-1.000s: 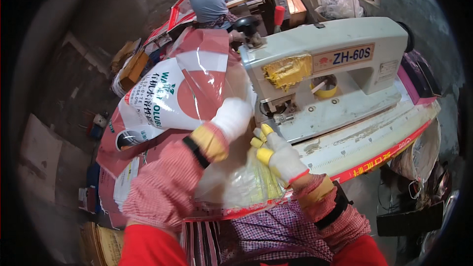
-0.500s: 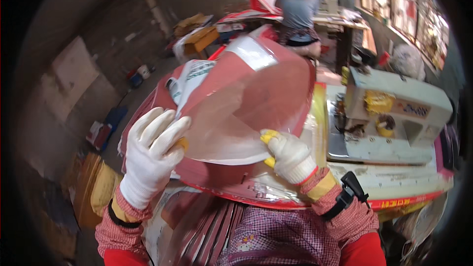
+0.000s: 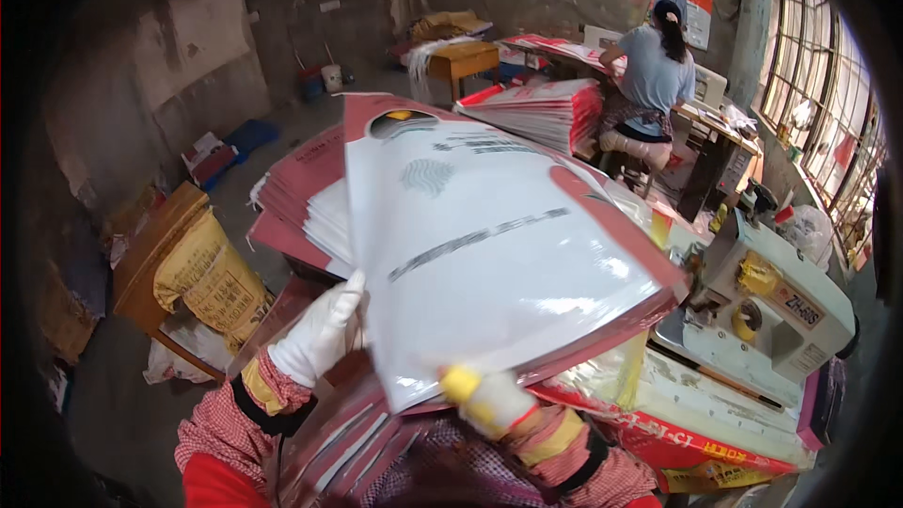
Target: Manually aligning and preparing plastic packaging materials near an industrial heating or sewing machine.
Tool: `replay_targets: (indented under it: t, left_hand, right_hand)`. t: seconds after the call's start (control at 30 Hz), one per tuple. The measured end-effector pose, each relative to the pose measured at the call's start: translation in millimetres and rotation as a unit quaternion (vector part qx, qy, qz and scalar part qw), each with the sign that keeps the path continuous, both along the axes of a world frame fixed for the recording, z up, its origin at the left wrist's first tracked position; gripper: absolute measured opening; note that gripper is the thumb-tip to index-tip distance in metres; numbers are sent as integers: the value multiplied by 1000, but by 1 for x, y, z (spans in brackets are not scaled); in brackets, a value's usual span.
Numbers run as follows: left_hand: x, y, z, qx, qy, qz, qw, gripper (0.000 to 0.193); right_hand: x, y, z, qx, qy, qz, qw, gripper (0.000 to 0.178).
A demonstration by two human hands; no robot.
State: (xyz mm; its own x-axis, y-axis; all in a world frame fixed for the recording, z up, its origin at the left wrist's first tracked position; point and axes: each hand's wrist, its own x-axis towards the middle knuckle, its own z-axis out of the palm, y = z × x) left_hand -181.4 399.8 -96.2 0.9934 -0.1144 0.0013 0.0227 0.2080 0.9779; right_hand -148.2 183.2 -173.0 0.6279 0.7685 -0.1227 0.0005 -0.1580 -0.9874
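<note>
A large white and dull-red woven plastic sack [image 3: 470, 254], with grey-green print and a dark oval near its far corner, is spread at a slant in front of me. My left hand [image 3: 320, 334], in a white glove, is closed at its near left edge, with the fingertips partly hidden. At the sack's near edge is my right hand [image 3: 484, 400], in a white glove with yellow fingertips. Motion smears its fingers, so their grip does not show. Folded red sacks [image 3: 310, 188] lie in a stack beyond, and more striped sack edges [image 3: 348, 442] lie by my lap.
A sewing machine [image 3: 781, 301] stands on a pale table at the right. Farther back, a person [image 3: 654, 75] sits at another machine beside a stack of red sacks [image 3: 555, 108]. A wooden stool [image 3: 466, 61] stands at the back, and a yellow sack [image 3: 216, 277] at the left.
The sack, earlier bulging with its reddish side showing, now lies flatter with its white printed side up. My left hand has dropped and closed; my right has moved left and toward me. The view has shifted.
</note>
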Motion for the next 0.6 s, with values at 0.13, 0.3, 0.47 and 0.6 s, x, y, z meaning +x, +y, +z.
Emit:
replay_targets:
  t: [0.13,0.3,0.47,0.6]
  left_hand:
    - [-36,-8,-78,-161,201,28,966,45]
    - [-61,-7,-98,-147,146,39,977,37]
    - [-82,14,-52,85,62,126,986,32]
    - [-115,56,-8,244,-18,174,954,31]
  right_hand:
    - [-29,-12,-24,-47,-46,60,996,36]
    - [-10,-112,-29,274,298,66,912,62]
    - [43,-194,-40,465,271,-233,810,92]
    - [77,-164,-4,407,301,-264,821,73]
